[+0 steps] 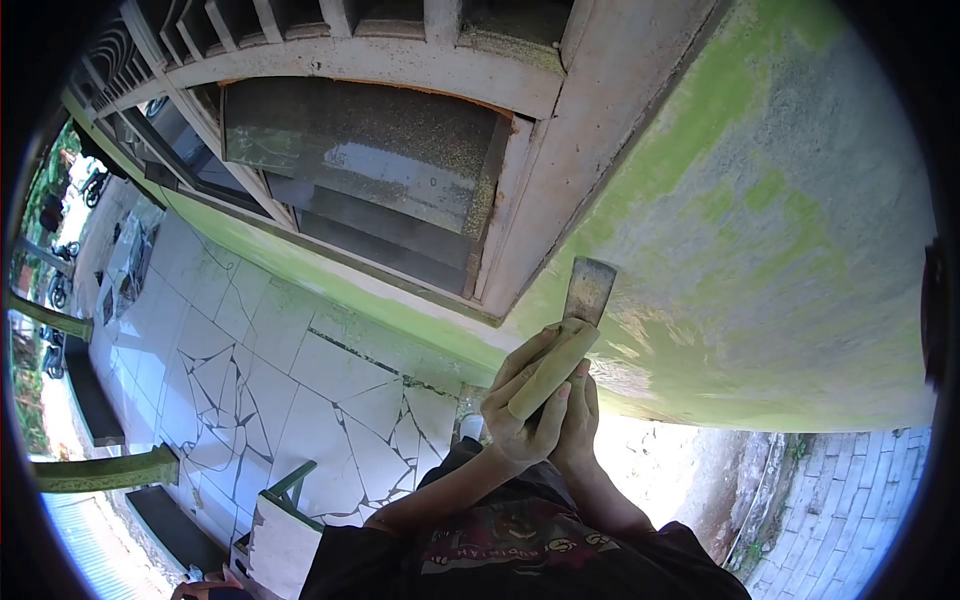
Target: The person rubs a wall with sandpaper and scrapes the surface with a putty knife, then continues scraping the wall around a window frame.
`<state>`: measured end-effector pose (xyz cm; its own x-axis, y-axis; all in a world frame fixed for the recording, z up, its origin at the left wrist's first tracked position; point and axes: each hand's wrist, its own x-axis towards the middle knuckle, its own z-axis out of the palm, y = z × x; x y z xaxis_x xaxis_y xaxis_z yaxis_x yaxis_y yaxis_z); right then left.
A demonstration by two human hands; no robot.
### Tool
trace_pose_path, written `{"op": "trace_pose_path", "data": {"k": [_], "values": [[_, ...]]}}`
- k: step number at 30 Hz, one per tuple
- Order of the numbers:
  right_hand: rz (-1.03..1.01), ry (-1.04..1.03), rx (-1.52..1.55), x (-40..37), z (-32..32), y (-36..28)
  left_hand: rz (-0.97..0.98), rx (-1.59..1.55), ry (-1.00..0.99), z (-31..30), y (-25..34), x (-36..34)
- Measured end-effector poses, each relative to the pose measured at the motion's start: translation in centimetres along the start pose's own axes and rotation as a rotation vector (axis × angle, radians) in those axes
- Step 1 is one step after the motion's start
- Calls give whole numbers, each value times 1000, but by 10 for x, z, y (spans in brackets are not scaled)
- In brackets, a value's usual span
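Head view: scraper (590, 290) near patchy green wall (775, 215); window (350, 140), tiled floor (310, 400).

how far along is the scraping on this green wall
Partway, it seems. Done: the wall looks mostly stripped across its broad grey area. In hand: the scraper, gripped in the left hand, with the right hand close against it; blade contact is unclear. Left: green patches within the grey, plus the green strip beside the window frame, if all of it must go.
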<state>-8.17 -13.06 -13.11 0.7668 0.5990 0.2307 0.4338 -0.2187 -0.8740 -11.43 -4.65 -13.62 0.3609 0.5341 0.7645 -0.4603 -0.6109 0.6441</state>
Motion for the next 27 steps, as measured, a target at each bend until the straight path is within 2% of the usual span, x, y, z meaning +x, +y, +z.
{"op": "trace_pose_path", "data": {"k": [3,4,6,9,11,12,14,15,19,21,25,27], "values": [[57,27,88,0,5,1,-91,14,-49,1,-1,-2],[64,23,87,0,6,-1,-30,-21,-3,2,-4,2],[173,51,401,5,8,-7,30,-54,42,1,-4,3],[234,86,430,-1,13,-2,76,31,-7,-3,0,6],[235,61,462,1,7,-6,-95,53,-90,-5,6,4],[250,29,489,1,6,-7,-95,56,-85,-2,4,4],[206,32,378,1,8,-4,-103,-90,97,3,0,3],[155,38,270,0,9,-3,-109,-91,95,3,1,3],[54,57,181,0,10,-11,-146,-52,60,-3,8,3],[233,30,482,2,8,-21,-178,-3,31,-3,9,5],[196,-3,385,2,6,-16,-138,-39,68,-3,8,8],[503,-29,714,3,10,-9,-122,-67,116,-1,8,6]]}}
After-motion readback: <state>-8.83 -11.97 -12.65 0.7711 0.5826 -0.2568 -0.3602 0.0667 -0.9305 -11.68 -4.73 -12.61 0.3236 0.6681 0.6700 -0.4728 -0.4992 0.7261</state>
